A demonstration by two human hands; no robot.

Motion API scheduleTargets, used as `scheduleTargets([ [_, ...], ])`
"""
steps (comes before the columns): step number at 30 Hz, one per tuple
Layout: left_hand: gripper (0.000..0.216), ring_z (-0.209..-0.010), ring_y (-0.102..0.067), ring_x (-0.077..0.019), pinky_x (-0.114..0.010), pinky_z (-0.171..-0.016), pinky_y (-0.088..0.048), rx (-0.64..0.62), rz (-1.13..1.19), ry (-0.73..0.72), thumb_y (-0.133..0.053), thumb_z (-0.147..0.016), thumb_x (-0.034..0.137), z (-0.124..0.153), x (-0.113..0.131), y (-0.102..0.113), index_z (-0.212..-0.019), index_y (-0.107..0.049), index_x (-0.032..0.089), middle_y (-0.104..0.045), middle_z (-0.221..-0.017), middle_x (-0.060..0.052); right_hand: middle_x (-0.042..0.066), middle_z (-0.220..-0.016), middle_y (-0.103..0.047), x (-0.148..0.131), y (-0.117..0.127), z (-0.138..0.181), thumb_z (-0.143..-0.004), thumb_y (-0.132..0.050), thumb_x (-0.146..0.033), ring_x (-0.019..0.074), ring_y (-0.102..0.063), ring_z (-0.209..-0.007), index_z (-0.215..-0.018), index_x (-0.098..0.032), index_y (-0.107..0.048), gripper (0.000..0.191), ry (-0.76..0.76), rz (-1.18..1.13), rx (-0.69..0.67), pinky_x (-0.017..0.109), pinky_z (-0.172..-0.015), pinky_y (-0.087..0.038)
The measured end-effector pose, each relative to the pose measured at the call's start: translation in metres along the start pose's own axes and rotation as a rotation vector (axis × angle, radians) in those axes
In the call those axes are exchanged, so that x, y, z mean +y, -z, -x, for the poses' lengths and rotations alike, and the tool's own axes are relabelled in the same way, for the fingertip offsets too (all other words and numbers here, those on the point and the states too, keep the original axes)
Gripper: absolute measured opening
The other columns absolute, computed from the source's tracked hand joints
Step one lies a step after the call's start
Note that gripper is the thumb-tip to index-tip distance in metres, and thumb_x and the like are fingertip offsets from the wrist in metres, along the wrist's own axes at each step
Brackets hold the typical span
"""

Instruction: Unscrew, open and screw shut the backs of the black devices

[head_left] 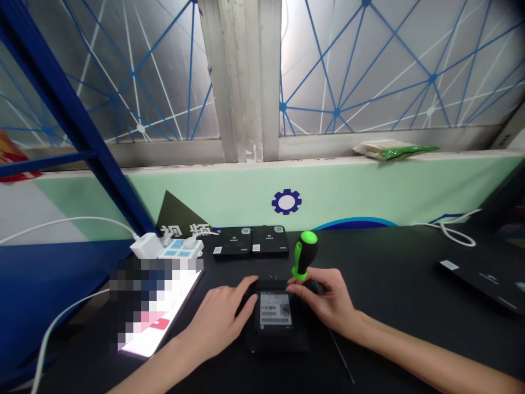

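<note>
Has a thin dark rod (342,357) lying nearest, on the black counter (394,273), beside the right forearm (402,343). Rests the left grip (217,312), spread loosely, against the left edge of a black box (275,312), label up, straight ahead on the counter. Grasps a green-and-black screwdriver (307,254) upright in the right grip (331,302), at the box's far right corner. Farther off: at left, a lit screen (176,303), then a white power strip (174,250); side by side near the pale green wall (328,200), two flat black boxes (269,242).
</note>
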State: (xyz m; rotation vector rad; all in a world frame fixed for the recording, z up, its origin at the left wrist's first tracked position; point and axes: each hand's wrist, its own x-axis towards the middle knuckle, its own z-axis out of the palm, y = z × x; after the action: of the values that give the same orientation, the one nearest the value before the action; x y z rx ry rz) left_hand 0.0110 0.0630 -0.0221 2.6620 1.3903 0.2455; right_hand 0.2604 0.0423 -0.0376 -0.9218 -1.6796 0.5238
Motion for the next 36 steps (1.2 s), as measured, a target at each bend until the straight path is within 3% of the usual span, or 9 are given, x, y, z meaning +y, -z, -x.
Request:
scheduleTargets([
  [9,0.046,-0.074,-0.067,-0.0272,-0.039,-0.070,-0.048,-0.006,-0.013,0.004,-0.027,-0.105,0.044,-0.001,0.001,0.001,-0.141,-0.046,0.023,-0.067,-0.077,-0.005,0.005,-0.084,-0.080,0.001,0.001,0.000,-0.091,-0.066,-0.021,0.0198,-0.075,-0.071,-0.088,-0.021,-0.077,0.012,0.086,-0.012,-0.046,0.026,-0.065,-0.057],
  [17,0.046,-0.074,-0.067,-0.0273,-0.039,-0.070,-0.048,-0.003,0.009,0.008,-0.027,-0.105,0.044,0.000,0.001,0.002,-0.141,-0.047,0.024,-0.067,-0.078,-0.005,0.004,-0.082,-0.076,0.002,0.002,0.001,-0.097,-0.053,-0.016,0.0173,-0.073,-0.078,-0.096,-0.020,-0.072,0.020,0.082,-0.036,-0.179,0.025,-0.075,-0.054],
  [21,0.046,-0.074,-0.067,-0.0265,-0.039,-0.071,-0.048,-0.005,0.019,0.011,-0.027,-0.105,0.045,0.000,0.001,0.001,-0.142,-0.046,0.024,-0.066,-0.077,-0.004,0.004,-0.083,-0.072,-0.001,0.003,0.002,-0.099,-0.048,-0.017,0.0167,-0.068,-0.076,-0.098,-0.020,-0.068,0.021,0.092,-0.025,-0.195,0.027,-0.073,-0.052],
  [26,0.047,-0.073,-0.067,-0.0264,-0.038,-0.069,-0.048,0.001,0.031,0.011,-0.027,-0.105,0.046,0.001,0.001,0.003,-0.142,-0.047,0.024,-0.067,-0.077,-0.004,0.004,-0.078,-0.068,0.002,-0.001,0.001,-0.092,-0.063,-0.028,0.0172,-0.062,-0.069,-0.087,-0.020,-0.066,0.011,0.047,0.023,-0.112,0.029,-0.066,-0.051],
  [30,0.046,-0.074,-0.068,-0.0269,-0.038,-0.069,-0.048,0.000,0.020,0.015,-0.028,-0.105,0.046,0.001,0.003,0.004,-0.141,-0.047,0.025,-0.068,-0.078,-0.004,0.001,-0.071,-0.068,0.010,-0.005,0.000,-0.083,-0.075,-0.034,0.0160,-0.063,-0.063,-0.073,-0.020,-0.061,0.022,-0.097,-0.096,-0.049,0.027,-0.061,-0.052],
  [36,0.046,-0.072,-0.067,-0.0258,-0.037,-0.069,-0.049,0.014,0.012,0.007,-0.028,-0.105,0.045,0.000,0.002,0.002,-0.141,-0.047,0.025,-0.067,-0.076,-0.004,0.003,-0.075,-0.073,0.009,-0.004,0.001,-0.084,-0.074,-0.031,0.0178,-0.069,-0.070,-0.073,-0.020,-0.063,0.019,-0.109,-0.124,-0.013,0.027,-0.066,-0.054],
])
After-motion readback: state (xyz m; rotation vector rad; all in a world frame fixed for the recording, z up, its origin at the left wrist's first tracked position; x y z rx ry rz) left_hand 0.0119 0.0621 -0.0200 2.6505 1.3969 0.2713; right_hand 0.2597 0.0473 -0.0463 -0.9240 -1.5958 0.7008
